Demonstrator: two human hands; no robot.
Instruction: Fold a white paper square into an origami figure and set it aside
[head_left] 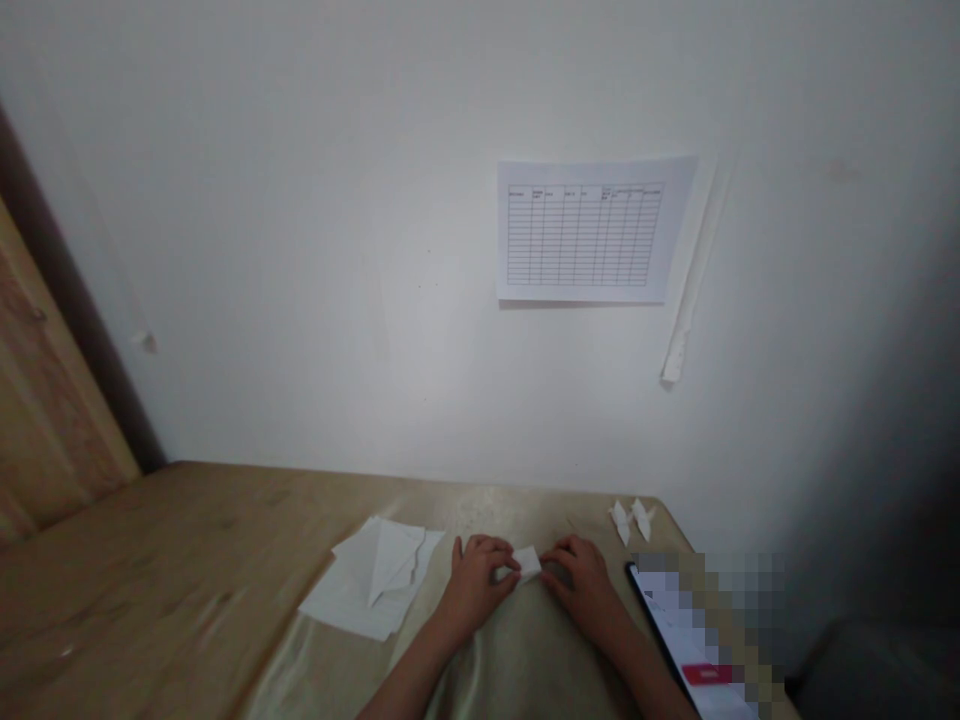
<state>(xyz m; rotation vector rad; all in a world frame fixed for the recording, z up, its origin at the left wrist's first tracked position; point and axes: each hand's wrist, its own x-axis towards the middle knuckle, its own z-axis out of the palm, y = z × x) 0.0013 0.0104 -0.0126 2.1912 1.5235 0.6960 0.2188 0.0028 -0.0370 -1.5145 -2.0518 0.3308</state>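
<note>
A small folded piece of white paper [527, 563] is between my two hands, just above or on the cloth-covered table. My left hand [481, 575] pinches its left side between thumb and fingers. At its right edge, my right hand [579, 572] has thumb and fingertips closed on the paper. Part of the paper is hidden behind the left fingers. Left of my hands lies a loose stack of white paper sheets [349, 600], with a folded sheet [391, 560] on top. Two small folded paper shapes [621, 522] rest near the table's back right corner.
A tablet or phone with a lit screen [675, 625], partly pixelated, lies right of my right forearm. The tan cloth on the table [187, 580] is wrinkled. Behind stands a white wall with a printed table sheet [581, 235]. A wooden panel [52, 400] leans at left.
</note>
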